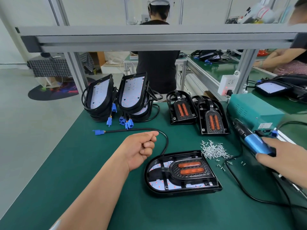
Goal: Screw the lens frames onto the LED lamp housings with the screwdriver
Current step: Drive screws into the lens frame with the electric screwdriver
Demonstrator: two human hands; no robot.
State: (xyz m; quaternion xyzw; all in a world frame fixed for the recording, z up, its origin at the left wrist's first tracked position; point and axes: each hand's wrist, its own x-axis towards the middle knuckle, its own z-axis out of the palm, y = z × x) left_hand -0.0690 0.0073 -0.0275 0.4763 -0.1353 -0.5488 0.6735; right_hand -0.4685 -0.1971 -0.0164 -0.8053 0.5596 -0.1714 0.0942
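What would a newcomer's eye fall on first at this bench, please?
Probably the lamp housing at centre front, its lens frame showing two orange strips. Next, the heap of silver screws just behind it, and the right hand on the blue screwdriver.

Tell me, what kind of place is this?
Most likely a small lamp assembly workshop. Stacks of black LED lamp housings with blue connectors stand on a green-matted workbench, beside a loose pile of small silver screws and a blue electric screwdriver. Other workers sit at similar aluminium-framed benches behind.
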